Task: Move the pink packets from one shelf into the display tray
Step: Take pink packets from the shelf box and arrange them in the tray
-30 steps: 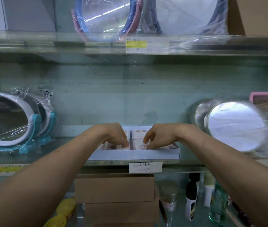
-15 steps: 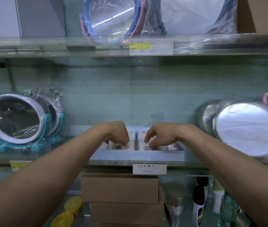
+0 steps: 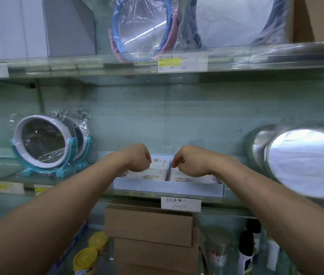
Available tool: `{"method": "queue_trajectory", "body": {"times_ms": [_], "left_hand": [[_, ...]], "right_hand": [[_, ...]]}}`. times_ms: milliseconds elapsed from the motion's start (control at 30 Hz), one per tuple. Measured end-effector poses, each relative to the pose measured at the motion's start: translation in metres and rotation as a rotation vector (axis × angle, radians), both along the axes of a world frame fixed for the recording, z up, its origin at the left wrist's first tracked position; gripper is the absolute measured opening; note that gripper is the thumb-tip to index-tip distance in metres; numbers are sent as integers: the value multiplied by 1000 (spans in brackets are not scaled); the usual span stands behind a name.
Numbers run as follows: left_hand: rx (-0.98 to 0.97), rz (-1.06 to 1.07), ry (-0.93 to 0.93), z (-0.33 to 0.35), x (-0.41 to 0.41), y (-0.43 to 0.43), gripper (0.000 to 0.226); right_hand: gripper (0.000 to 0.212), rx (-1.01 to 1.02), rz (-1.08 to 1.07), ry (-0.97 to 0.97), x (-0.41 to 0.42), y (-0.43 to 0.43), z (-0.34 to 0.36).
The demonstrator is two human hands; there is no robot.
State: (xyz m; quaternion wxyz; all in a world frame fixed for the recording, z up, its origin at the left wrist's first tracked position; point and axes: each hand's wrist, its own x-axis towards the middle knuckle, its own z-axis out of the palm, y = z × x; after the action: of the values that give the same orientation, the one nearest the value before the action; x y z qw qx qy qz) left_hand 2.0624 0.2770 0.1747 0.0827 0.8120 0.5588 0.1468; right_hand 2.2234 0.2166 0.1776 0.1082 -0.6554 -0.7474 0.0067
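Grip curled on left hand (image 3: 137, 158) and right hand (image 3: 192, 161), fingertips hidden — holding anything, I cannot tell. Pink packets (image 3: 155, 173) sit in the display tray (image 3: 167, 190), frame centre; a snagging finger might drag one out.

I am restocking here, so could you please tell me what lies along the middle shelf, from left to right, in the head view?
A teal-stand mirror, the left hand, the right hand, a silver mirror.
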Motion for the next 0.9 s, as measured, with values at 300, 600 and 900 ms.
{"method": "queue_trajectory", "body": {"times_ms": [300,600,900], "left_hand": [[107,155,2,12,-43,-21,38],[68,234,36,9,-115,-28,17],[77,278,51,7,-206,-19,10]], "right_hand": [[39,65,152,-7,-51,5,6],[34,73,267,-24,-124,14,4],[28,69,300,0,-219,37,-5]]}}
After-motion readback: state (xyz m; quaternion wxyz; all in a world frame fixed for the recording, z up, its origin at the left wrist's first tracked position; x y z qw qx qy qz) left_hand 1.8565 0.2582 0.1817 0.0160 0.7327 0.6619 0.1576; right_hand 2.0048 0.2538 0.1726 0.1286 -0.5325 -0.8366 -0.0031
